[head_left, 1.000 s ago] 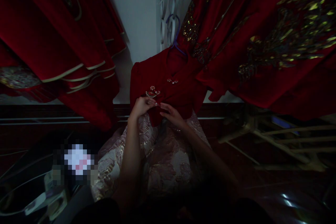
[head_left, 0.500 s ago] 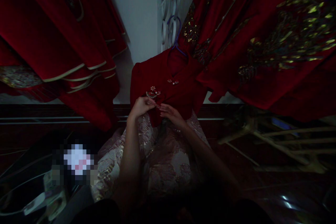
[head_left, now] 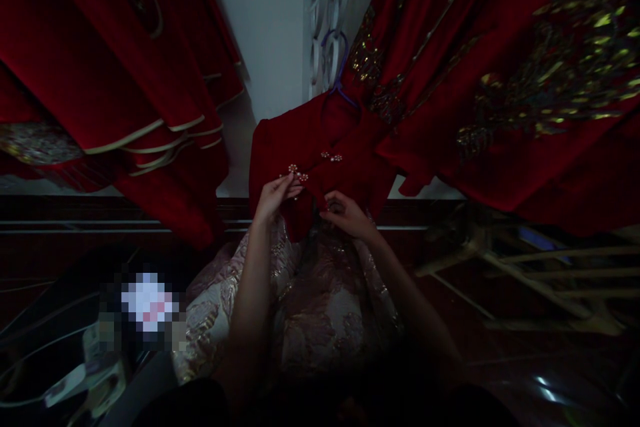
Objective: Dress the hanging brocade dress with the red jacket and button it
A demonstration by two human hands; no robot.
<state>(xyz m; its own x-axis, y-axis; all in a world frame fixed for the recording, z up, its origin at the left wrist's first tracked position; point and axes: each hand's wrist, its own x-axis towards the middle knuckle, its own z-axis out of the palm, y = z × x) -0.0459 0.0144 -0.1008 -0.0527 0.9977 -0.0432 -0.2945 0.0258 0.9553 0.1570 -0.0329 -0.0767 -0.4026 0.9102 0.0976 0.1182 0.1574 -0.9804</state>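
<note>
A red jacket [head_left: 280, 140] hangs in front of me on a purple hanger [head_left: 342, 70]. Pearl-like beaded flowers decorate its front: one fastening [head_left: 331, 157] near the collar and a larger beaded ornament [head_left: 299, 173] lower on the left. My left hand [head_left: 277, 197] pinches at that ornament, fingertips over its lower part. Thumb and fingers of my right hand [head_left: 347, 213] are closed on the jacket's front edge, a little below and to the right. Between the hands the front is parted near the hem. A pale brocade fabric with metallic threads [head_left: 320, 307] lies beneath my forearms.
Red garments with gold trim [head_left: 125, 93] hang at left, and a red garment with gold sequins [head_left: 565, 60] at right. White metal scrollwork [head_left: 327, 7] holds the hanger. A wooden rack-like frame [head_left: 540, 267] stands at right. A blurred-out bright patch [head_left: 150, 303] is at lower left.
My hands have moved apart. The right went right with the jacket edge, and the left rose slightly onto the beaded ornament. The jacket front has opened between them.
</note>
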